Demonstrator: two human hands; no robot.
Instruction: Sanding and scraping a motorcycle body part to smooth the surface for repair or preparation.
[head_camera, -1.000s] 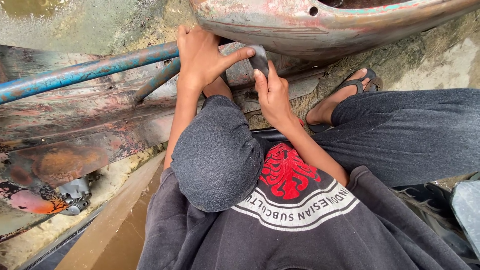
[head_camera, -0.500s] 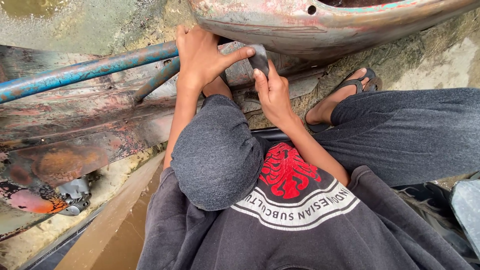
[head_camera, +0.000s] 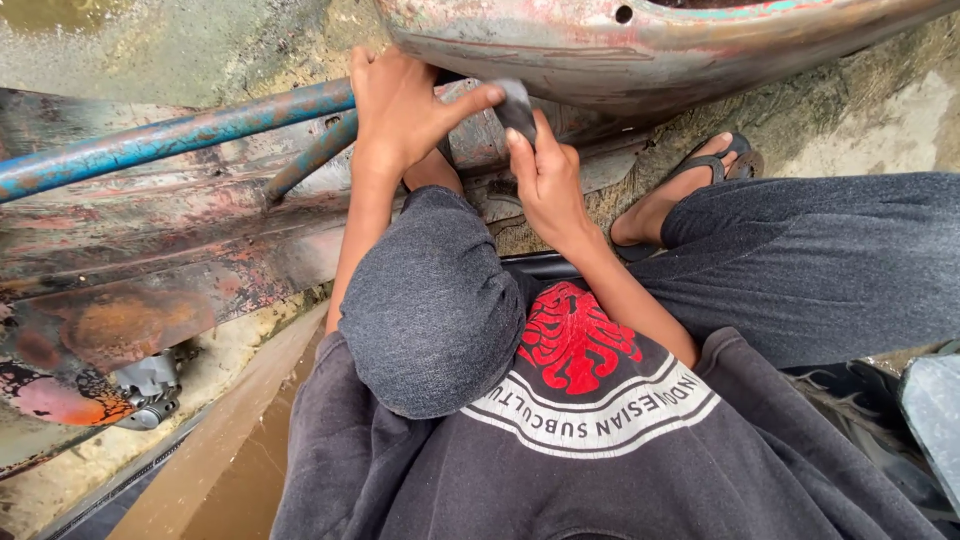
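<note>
The small dark pad (head_camera: 516, 108) sits pinched in the right hand's fingers (head_camera: 522, 150), pressed against the worn metal panel (head_camera: 560, 55), a grip that suits rubbing. The right hand (head_camera: 548, 185) backs it from below. The left hand (head_camera: 400, 110) lies open and flat, thumb out toward the pad, braced near the blue pipe (head_camera: 170, 140), seemingly for steadiness. A sandalled foot (head_camera: 690, 180) rests beside.

No packages, labels, signs or screens visible.
</note>
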